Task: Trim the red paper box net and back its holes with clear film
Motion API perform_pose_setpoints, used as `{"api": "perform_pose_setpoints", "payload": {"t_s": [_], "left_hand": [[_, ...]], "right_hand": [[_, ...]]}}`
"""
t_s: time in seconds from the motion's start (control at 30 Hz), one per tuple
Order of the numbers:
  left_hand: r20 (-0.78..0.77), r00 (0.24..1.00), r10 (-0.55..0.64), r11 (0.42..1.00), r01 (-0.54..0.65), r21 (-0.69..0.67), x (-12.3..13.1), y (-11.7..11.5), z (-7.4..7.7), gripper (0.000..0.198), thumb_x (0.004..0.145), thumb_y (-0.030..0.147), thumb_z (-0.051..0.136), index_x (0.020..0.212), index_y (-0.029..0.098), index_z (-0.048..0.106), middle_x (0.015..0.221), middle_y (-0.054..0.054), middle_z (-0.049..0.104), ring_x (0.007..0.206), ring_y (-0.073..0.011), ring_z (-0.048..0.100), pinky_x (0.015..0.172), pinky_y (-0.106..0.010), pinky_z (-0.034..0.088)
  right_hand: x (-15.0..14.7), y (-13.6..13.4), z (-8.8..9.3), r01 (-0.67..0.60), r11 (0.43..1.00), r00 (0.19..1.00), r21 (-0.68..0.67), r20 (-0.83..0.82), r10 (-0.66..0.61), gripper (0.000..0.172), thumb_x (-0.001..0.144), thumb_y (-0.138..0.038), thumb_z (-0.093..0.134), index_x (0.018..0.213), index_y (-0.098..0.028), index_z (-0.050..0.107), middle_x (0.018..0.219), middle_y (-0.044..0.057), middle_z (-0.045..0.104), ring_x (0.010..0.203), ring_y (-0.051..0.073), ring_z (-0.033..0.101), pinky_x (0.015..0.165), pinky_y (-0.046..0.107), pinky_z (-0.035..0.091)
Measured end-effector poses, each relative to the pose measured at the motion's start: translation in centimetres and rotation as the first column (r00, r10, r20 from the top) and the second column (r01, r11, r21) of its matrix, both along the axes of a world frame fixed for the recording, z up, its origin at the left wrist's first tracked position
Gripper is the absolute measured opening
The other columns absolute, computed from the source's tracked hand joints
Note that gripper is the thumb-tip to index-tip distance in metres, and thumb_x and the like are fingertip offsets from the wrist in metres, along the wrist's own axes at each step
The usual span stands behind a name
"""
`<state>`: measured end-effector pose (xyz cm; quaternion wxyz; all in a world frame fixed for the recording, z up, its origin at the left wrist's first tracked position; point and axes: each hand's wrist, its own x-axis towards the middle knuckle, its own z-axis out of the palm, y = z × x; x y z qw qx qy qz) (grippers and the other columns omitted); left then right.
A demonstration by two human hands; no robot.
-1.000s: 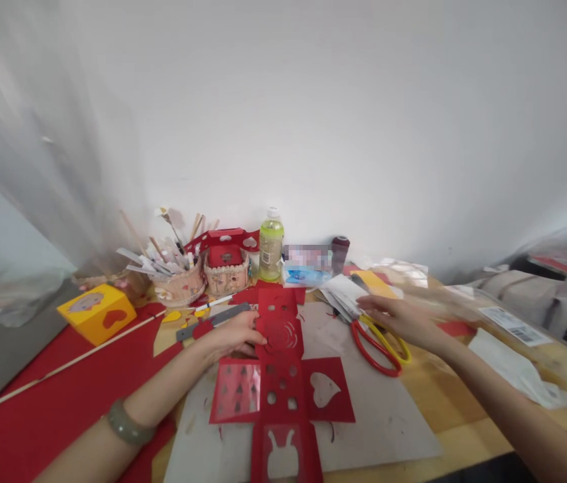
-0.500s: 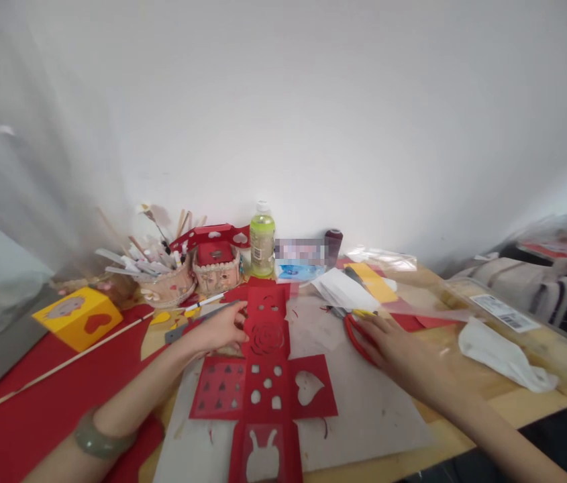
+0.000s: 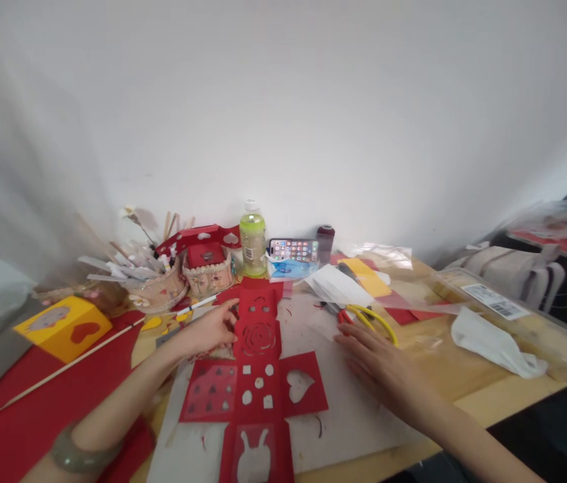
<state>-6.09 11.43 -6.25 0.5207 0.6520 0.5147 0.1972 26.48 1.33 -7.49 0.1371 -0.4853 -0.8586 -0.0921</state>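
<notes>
A red paper cross with cut-out shapes (image 3: 258, 376) lies flat on a grey mat (image 3: 364, 409). My left hand (image 3: 213, 329) rests at its left edge beside the rose panel, fingers curled against the paper. My right hand (image 3: 378, 362) lies flat and open on the mat, right of the cross, holding nothing. Just beyond its fingertips lie red and yellow scissors (image 3: 364, 316).
At the back stand a green bottle (image 3: 253, 238), a phone (image 3: 293, 250), a dark spool (image 3: 325, 243), a decorated red box (image 3: 207, 265) and a basket of sticks (image 3: 147, 282). A yellow box (image 3: 64, 325) sits on red paper (image 3: 26, 409) at left. White papers (image 3: 336, 285) and plastic bags (image 3: 504, 308) lie at right.
My right hand drew back from the scissors and papers toward me and now lies flat on the mat. The left hand stayed at the cross. The camera shifted slightly right.
</notes>
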Motion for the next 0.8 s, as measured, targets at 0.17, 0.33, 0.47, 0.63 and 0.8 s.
{"api": "perform_pose_setpoints", "payload": {"t_s": [0.17, 0.33, 0.47, 0.63, 0.8], "left_hand": [[-0.014, 1.0, 0.0, 1.0, 0.0, -0.009, 0.1, -0.3, 0.6, 0.079, 0.056, 0.009, 0.058, 0.131, 0.015, 0.036, 0.068, 0.007, 0.054, 0.045, -0.0068, 0.045, 0.044, -0.019, 0.033], [-0.009, 1.0, 0.007, 1.0, -0.006, 0.001, 0.2, -0.3, 0.5, 0.079, 0.056, 0.009, 0.058, 0.132, 0.017, 0.035, 0.069, 0.007, 0.053, 0.047, -0.007, 0.045, 0.046, -0.019, 0.034], [0.014, 1.0, 0.011, 1.0, -0.011, 0.01, 0.5, -0.2, -0.1, 0.084, 0.056, 0.008, 0.057, 0.135, 0.015, 0.029, 0.073, 0.006, 0.052, 0.051, -0.008, 0.048, 0.051, -0.021, 0.039], [-0.002, 1.0, 0.025, 0.994, -0.024, 0.109, 0.9, -0.5, -0.2, 0.076, 0.056, 0.013, 0.065, 0.128, 0.014, 0.042, 0.086, 0.0, 0.056, 0.06, -0.0112, 0.051, 0.057, -0.024, 0.041], [0.003, 0.998, 0.07, 0.972, -0.069, 0.224, 0.9, -0.8, 0.8, 0.049, 0.07, 0.026, 0.06, 0.117, 0.012, 0.054, 0.088, -0.004, 0.06, 0.074, -0.0162, 0.055, 0.067, -0.026, 0.042]], "right_hand": [[-0.9, 0.2, -0.9, -0.059, 0.998, 0.998, -0.023, 0.009, 0.059, 0.038, 0.088, -0.022, 0.043, 0.124, -0.021, 0.055, 0.132, 0.013, 0.051, 0.12, 0.029, 0.048, 0.091, 0.048, 0.048], [-0.9, 0.6, -0.6, -0.07, 0.996, 0.997, -0.054, 0.011, 0.071, 0.036, 0.091, -0.028, 0.041, 0.122, -0.017, 0.056, 0.126, 0.011, 0.056, 0.119, 0.025, 0.049, 0.095, 0.044, 0.046], [-0.3, 1.0, -0.5, -0.036, 0.998, 0.999, -0.054, 0.009, 0.037, 0.036, 0.092, -0.029, 0.039, 0.12, -0.015, 0.057, 0.125, 0.011, 0.057, 0.118, 0.025, 0.051, 0.095, 0.045, 0.046], [0.1, 0.9, -0.3, 0.115, 0.993, 0.993, -0.022, -0.024, -0.115, 0.038, 0.09, -0.034, 0.04, 0.119, -0.017, 0.058, 0.126, 0.012, 0.056, 0.117, 0.027, 0.051, 0.094, 0.045, 0.046], [0.9, 1.0, 0.0, 0.398, 0.916, 0.912, -0.041, -0.084, -0.401, 0.044, 0.091, -0.045, 0.031, 0.118, -0.019, 0.055, 0.112, 0.016, 0.061, 0.105, 0.035, 0.056, 0.066, 0.044, 0.053]]}}
